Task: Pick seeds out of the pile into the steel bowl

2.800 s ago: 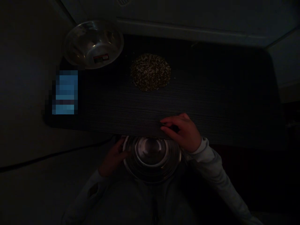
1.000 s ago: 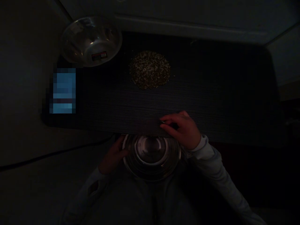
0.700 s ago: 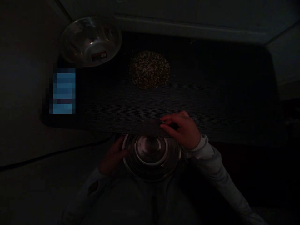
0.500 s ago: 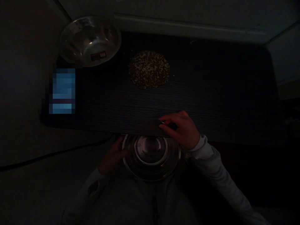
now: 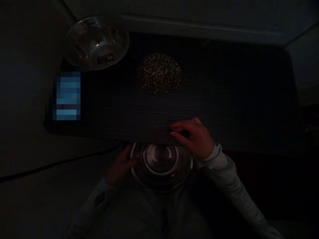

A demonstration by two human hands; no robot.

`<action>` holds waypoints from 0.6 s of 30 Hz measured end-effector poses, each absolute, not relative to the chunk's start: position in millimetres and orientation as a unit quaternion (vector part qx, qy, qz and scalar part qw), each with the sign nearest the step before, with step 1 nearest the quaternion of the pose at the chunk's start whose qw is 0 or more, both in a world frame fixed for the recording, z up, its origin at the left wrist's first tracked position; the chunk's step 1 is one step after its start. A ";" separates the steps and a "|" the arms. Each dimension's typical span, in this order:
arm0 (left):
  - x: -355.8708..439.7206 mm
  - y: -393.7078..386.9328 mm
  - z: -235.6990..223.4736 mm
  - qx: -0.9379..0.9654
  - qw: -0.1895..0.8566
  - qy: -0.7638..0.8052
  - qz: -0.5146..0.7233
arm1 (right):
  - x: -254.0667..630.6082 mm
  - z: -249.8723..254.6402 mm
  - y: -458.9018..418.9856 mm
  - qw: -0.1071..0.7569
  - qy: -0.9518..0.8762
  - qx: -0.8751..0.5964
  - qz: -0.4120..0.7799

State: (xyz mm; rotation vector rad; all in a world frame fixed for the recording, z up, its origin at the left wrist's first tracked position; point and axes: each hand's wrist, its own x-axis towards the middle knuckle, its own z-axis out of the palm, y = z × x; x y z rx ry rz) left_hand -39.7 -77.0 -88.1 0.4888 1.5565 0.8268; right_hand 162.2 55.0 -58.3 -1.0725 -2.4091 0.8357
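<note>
The scene is very dark. My left hand (image 5: 121, 165) is closed around the left rim of a shiny metal bowl (image 5: 159, 182), which sits at my lap just under the table's front edge. My right hand (image 5: 193, 136) rests at that edge, thumb and forefinger pinched together on a small, thin, shiny thing (image 5: 173, 129) too dim to name. A rounded pile of mixed grains or seeds (image 5: 159, 73) lies on the dark table (image 5: 112, 109), beyond my right hand and to its left.
A larger metal bowl (image 5: 97, 39) with a dark label inside stands at the table's back left corner. In front of it lies a lit, blurred-out screen (image 5: 68, 96). A dark cable (image 5: 62, 165) runs off to the left. Behind the table is a pale wall (image 5: 204, 16).
Hardly anything differs. The whole view has shifted by a few pixels, and both hands keep their grip and place.
</note>
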 end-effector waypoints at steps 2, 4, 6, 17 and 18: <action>-39.6 -77.3 -88.1 0.210 0.614 0.671 0.357 | 162.0 -58.4 54.9 0.187 -0.853 -0.383 0.301; -39.1 -77.1 -87.0 0.208 0.615 0.671 0.358 | 161.5 -57.9 55.0 0.190 -0.852 -0.382 0.303; -38.6 -76.7 -85.2 0.205 0.615 0.672 0.358 | 161.0 -57.0 55.4 0.191 -0.850 -0.381 0.309; -43.6 -79.3 -81.5 0.194 0.598 0.688 0.362 | 163.6 -51.8 59.3 0.229 -0.739 -0.443 0.453; -43.9 -79.6 -80.3 0.194 0.596 0.690 0.362 | 164.8 -51.0 60.6 0.239 -0.713 -0.446 0.486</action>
